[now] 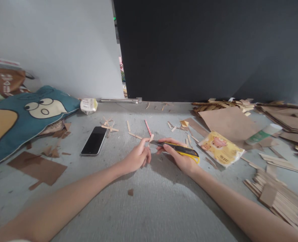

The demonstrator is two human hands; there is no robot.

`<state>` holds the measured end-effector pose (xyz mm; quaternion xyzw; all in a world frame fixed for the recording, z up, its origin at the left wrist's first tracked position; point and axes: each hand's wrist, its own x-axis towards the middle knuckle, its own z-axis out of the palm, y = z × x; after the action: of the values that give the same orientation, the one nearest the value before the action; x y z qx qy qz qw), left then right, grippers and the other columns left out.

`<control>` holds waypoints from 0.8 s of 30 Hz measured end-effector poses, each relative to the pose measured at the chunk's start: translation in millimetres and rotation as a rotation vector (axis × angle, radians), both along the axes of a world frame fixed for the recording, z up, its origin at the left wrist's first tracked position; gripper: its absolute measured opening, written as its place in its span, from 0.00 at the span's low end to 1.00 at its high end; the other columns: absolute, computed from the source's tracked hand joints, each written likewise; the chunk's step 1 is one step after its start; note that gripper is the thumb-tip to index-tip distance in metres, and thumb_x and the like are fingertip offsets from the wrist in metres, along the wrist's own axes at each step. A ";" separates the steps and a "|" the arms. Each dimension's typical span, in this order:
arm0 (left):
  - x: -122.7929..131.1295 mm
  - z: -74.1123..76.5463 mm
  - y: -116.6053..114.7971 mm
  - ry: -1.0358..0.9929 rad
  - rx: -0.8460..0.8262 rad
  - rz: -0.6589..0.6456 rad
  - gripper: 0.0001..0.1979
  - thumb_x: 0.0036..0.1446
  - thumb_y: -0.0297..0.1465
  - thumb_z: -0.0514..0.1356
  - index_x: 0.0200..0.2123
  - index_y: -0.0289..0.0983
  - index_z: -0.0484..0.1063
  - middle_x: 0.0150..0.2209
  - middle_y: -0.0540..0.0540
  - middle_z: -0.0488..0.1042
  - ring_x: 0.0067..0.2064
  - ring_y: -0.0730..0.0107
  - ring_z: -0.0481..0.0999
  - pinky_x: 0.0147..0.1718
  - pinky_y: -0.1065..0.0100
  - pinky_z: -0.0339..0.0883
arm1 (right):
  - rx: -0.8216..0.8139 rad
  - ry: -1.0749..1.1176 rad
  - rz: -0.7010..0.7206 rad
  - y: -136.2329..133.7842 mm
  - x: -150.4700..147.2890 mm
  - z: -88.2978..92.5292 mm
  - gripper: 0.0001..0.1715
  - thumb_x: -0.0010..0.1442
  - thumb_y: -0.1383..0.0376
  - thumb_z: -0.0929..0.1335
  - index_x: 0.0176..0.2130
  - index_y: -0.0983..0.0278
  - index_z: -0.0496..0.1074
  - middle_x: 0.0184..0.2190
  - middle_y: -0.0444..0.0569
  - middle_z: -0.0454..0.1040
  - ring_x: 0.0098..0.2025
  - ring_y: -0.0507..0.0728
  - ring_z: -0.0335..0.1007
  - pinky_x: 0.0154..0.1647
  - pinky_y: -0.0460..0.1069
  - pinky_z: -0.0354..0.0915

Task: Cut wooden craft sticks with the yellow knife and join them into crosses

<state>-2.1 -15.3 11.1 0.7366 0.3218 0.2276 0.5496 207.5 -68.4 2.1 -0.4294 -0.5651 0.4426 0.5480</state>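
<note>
My left hand [141, 153] is closed, pinching a short wooden craft stick [151, 138] that pokes up past the fingertips. In my right hand [180, 156] lies a yellow and black utility knife [181, 150], its blade pointing left at the stick. Blade and stick appear to meet, though I cannot tell how deep the edge sits. Just beyond my hands lies a red and white patterned pencil-like stick [147, 127]. Another craft stick [135, 135] lies left of it, and crossed stick pieces [110, 128] form a star shape farther left.
A phone [94, 141] lies left of my hands, beside a teal cartoon cushion [38, 111]. On the right are a yellow tissue pack [221, 148], a glue stick [263, 133], brown cardboard [232, 120] and a pile of wooden sticks [275, 195]. A dark panel [214, 50] stands behind.
</note>
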 end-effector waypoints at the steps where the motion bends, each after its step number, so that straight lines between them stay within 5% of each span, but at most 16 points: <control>1: 0.0 0.2 0.0 -0.001 -0.001 0.001 0.20 0.75 0.40 0.46 0.63 0.38 0.57 0.24 0.57 0.69 0.20 0.74 0.64 0.22 0.71 0.60 | 0.005 0.002 -0.005 0.2 0.0 -0.8 0.18 0.67 0.51 0.71 0.50 0.58 0.78 0.38 0.48 0.86 0.41 0.59 0.85 0.48 0.53 0.78; 16: -0.2 1.5 -0.2 -0.012 0.004 -0.002 0.20 0.75 0.40 0.46 0.63 0.37 0.56 0.24 0.56 0.69 0.19 0.75 0.64 0.21 0.72 0.60 | 0.072 -0.116 -0.050 -2.9 -3.0 -1.9 0.16 0.69 0.54 0.69 0.50 0.60 0.77 0.34 0.48 0.85 0.43 0.59 0.85 0.49 0.53 0.78; 24: 1.8 -4.1 1.7 0.005 -0.006 0.047 0.20 0.73 0.38 0.49 0.63 0.39 0.59 0.25 0.56 0.70 0.20 0.74 0.66 0.21 0.72 0.62 | 0.219 -0.495 -0.161 -13.7 -11.6 -5.4 0.13 0.69 0.60 0.67 0.51 0.59 0.75 0.33 0.47 0.84 0.33 0.55 0.83 0.35 0.48 0.75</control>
<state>-0.4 -13.5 7.0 0.7277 0.3410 0.2379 0.5455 195.9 -82.1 -3.3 -0.5061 -0.6905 0.2156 0.4697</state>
